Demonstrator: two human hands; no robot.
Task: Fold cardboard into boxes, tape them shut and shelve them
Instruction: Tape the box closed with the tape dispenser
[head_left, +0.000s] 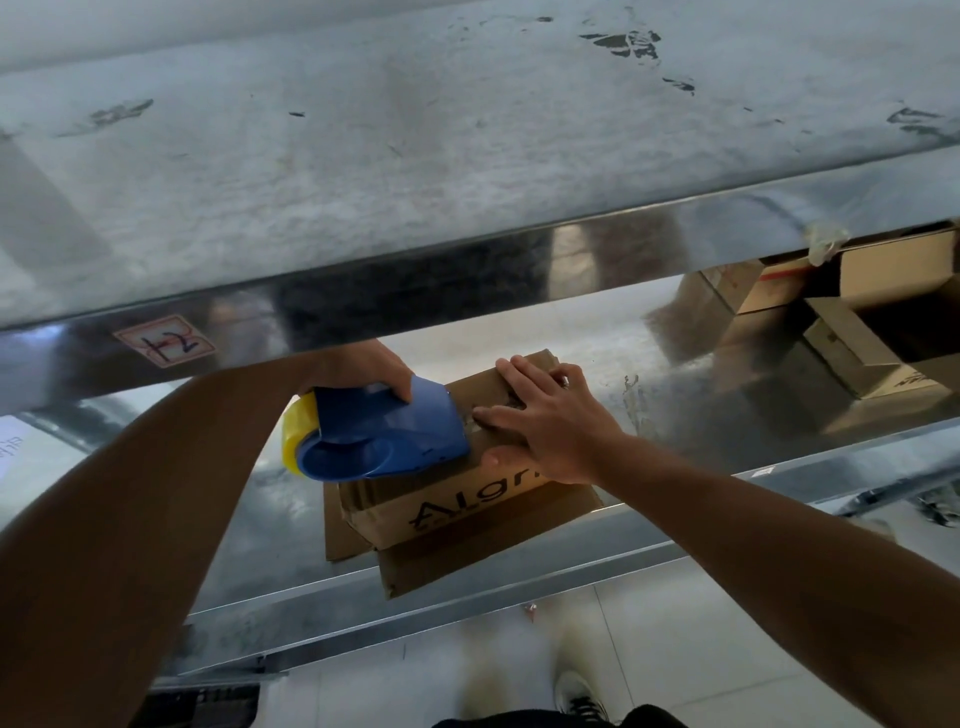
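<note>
A small brown cardboard box (457, 493) with black lettering on its side sits on a flat piece of cardboard (467, 561) on the lower metal shelf (519, 597). My left hand (363, 369) grips a blue tape dispenser (384, 431) with a yellow roll, its front edge pressed on the box's top. My right hand (545, 415) lies flat on the box top with fingers spread, just right of the dispenser. The top seam is hidden under my hands.
A shiny upper shelf (467, 156) overhangs the work spot, with a red-bordered label (163, 340) on its front edge. Several cardboard boxes (831, 322) stand at the right on the lower shelf. White floor tiles and my shoe (576, 696) show below.
</note>
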